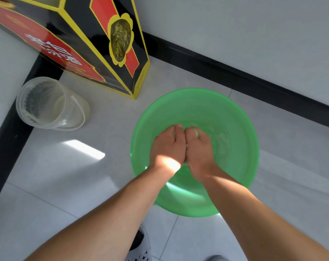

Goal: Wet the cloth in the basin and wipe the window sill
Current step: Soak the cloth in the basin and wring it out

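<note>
A green plastic basin (235, 113) stands on the pale tiled floor. Both my hands are down inside it, side by side and touching. My left hand (167, 146) and my right hand (199, 147) are closed together around a pale cloth (196, 132). Only a small light bit of the cloth shows past my right fingers; the rest is hidden under my hands. Water in the basin looks rippled to the right of my hands. The window sill is not in view.
A clear plastic bucket (47, 104) lies tilted at the left near a black baseboard (7, 146). A tall black, red and yellow carton (96, 44) stands behind the basin. White wall with black skirting (254, 80) runs at the right. My slipper (141, 243) is at the bottom.
</note>
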Motion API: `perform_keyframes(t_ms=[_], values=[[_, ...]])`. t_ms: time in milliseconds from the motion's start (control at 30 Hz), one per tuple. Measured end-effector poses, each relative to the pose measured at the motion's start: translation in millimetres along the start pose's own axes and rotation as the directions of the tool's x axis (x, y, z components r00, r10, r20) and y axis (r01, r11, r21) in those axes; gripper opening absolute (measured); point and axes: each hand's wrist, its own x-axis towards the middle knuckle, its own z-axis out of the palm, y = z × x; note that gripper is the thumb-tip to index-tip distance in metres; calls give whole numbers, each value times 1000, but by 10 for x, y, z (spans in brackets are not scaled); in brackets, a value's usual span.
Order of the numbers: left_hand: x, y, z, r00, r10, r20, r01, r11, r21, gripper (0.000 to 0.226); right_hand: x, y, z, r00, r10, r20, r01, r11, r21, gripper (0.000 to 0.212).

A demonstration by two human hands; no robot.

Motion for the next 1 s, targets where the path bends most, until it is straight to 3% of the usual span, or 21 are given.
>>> perform_keyframes(t_ms=[233,400,467,567,667,767,1000], values=[[6,18,3,995,-75,67,79,995,-58,40,-41,-66,-101,998,-54,12,55,994,-92,38],[10,50,-149,938,-273,215,327,902,-282,26,-78,-171,-327,995,-4,100,7,999,-33,21],[6,71,-102,938,-266,222,318,916,-244,35,-48,-185,-361,984,80,160,-83,997,10,22],[-5,134,-24,966,-228,121,243,963,-119,56,5,-230,-323,945,253,207,-247,968,-53,45],[-23,181,-4,993,-116,37,115,993,36,56,30,-242,-208,987,151,47,-138,968,-208,49],[-22,174,19,996,-85,-4,85,993,80,49,7,-171,-117,999,45,3,-44,983,-181,51],[-42,64,49,994,-91,-58,95,994,62,51,10,-4,-49,997,41,-61,-50,985,-163,47]])
